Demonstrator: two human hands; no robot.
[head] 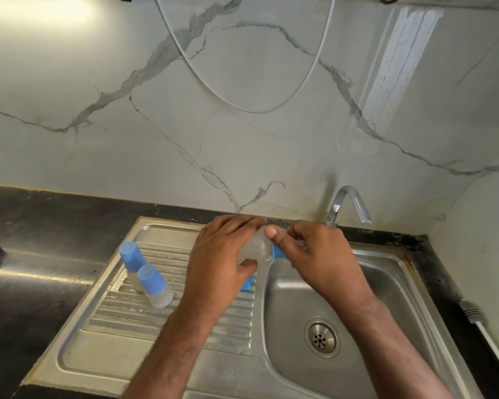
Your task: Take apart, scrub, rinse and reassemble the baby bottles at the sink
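My left hand (222, 254) grips the clear body of a baby bottle (257, 247) held sideways over the rim between drainboard and basin. My right hand (314, 251) pinches the bottle's blue collar (277, 252) at its right end, thumb on top. Two more baby bottles with blue caps stand on the drainboard, one at the back (131, 259) and one in front of it (154, 285). A small blue part (247, 283) peeks out under my left hand; what it is cannot be told.
The steel sink basin (357, 283) with its drain (322, 337) lies below my right arm. A chrome tap (347, 205) stands at the back, with no water seen running. The ribbed drainboard (144, 321) sits left, dark countertop (35, 269) beyond. A white cable (484, 332) lies at right.
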